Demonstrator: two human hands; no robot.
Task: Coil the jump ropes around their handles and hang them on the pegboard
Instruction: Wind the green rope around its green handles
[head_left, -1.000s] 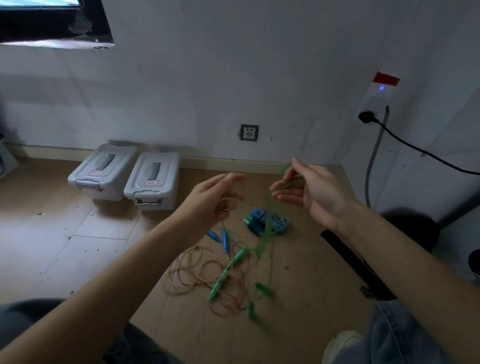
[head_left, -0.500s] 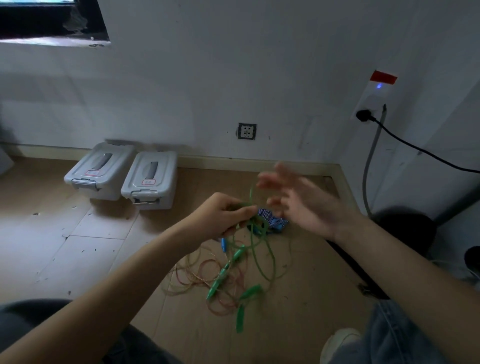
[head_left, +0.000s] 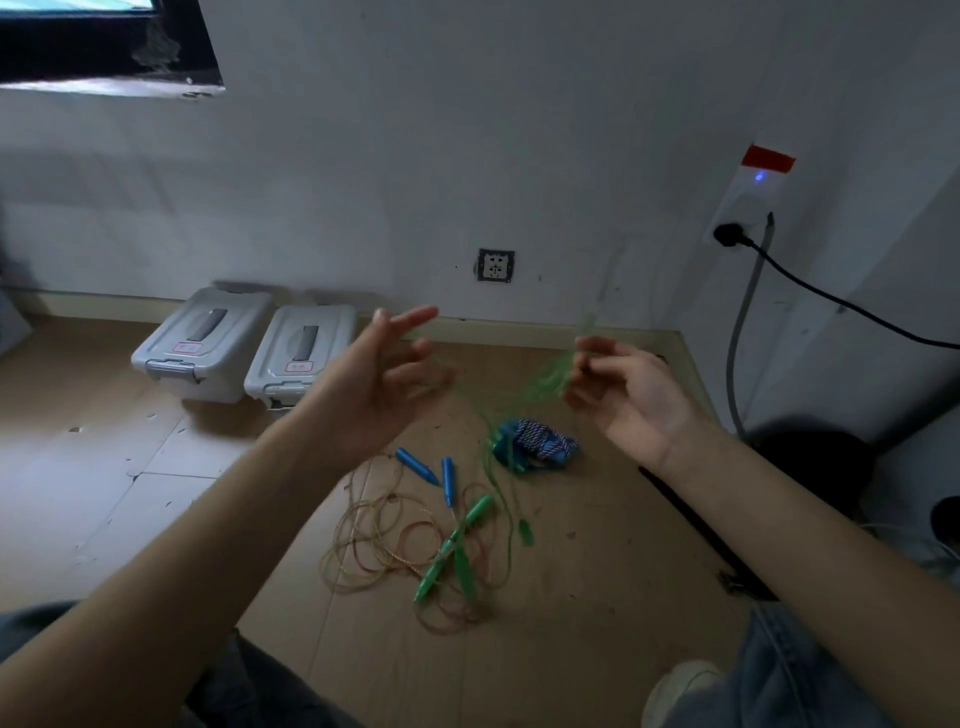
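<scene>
**Green rope drawn out between two hands as coiling went on**

Bare plank flooring (head_left: 597, 597) and a scuffed grey wall framed the scene as a seated person worked a green jump rope (head_left: 498, 467) in mid-air. Half a second earlier the two hands had been close together over the pile, the left closed around the green cord; now they had swung apart, with a thin blurred strand stretched between them. The right hand (head_left: 623, 384) pinched a bunched hank of green cord at its fingertips, while the left hand (head_left: 374, 384) was raised with its fingers spread and mostly straight, the strand seemingly passing across them (whether any finger actually hooked it was too blurred to tell). From the hank the cord fell to the floor, where green handles (head_left: 452, 551) lay across a loose tangle of reddish and yellowish rope (head_left: 384, 545) with two blue handles (head_left: 426, 467) just beside it. A blue-and-white rope (head_left: 540, 441), already bundled, sat near the wall side of the pile.

Judged from this, the widening looked like one more length being pulled up for a wrap, so the green rope remained only partly gathered. No pegboard was in view, and two lidded grey bins (head_left: 249, 353) stood by the skirting.
</scene>
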